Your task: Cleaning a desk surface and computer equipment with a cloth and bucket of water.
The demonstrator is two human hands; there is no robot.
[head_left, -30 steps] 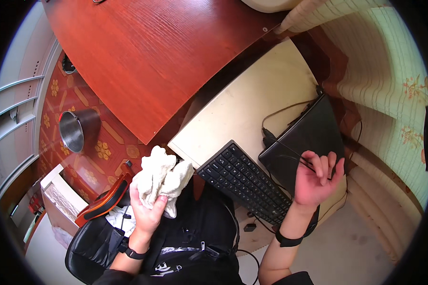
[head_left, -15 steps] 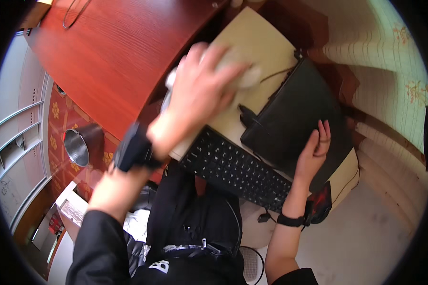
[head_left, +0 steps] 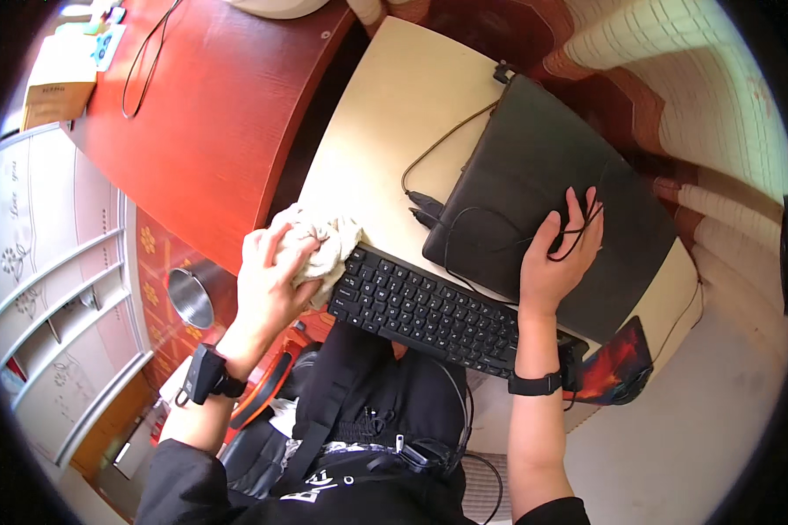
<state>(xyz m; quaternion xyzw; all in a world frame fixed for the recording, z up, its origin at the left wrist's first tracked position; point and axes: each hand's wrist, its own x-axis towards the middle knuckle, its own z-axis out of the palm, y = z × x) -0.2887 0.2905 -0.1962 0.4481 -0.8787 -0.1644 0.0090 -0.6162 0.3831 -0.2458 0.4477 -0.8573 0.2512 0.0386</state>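
Our left hand (head_left: 270, 271) clutches a crumpled cream cloth (head_left: 337, 243) at ten o'clock from the black rectangular keyboard (head_left: 422, 306). Our loosely spread right hand (head_left: 553, 269) carries a thin black cable (head_left: 574, 231), any pinch unclear; lifting could snag it.

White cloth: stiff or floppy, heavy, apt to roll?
Likely floppy: the white cloth bunches into soft folds under the left hand. Probably light, since it looks like fabric, though dampness can't be judged. Unlikely to roll, given its irregular crumple.

L hand (head_left: 270, 278) hides pt. of cloth (head_left: 334, 248); white obj. (head_left: 276, 7) cropped @ top.
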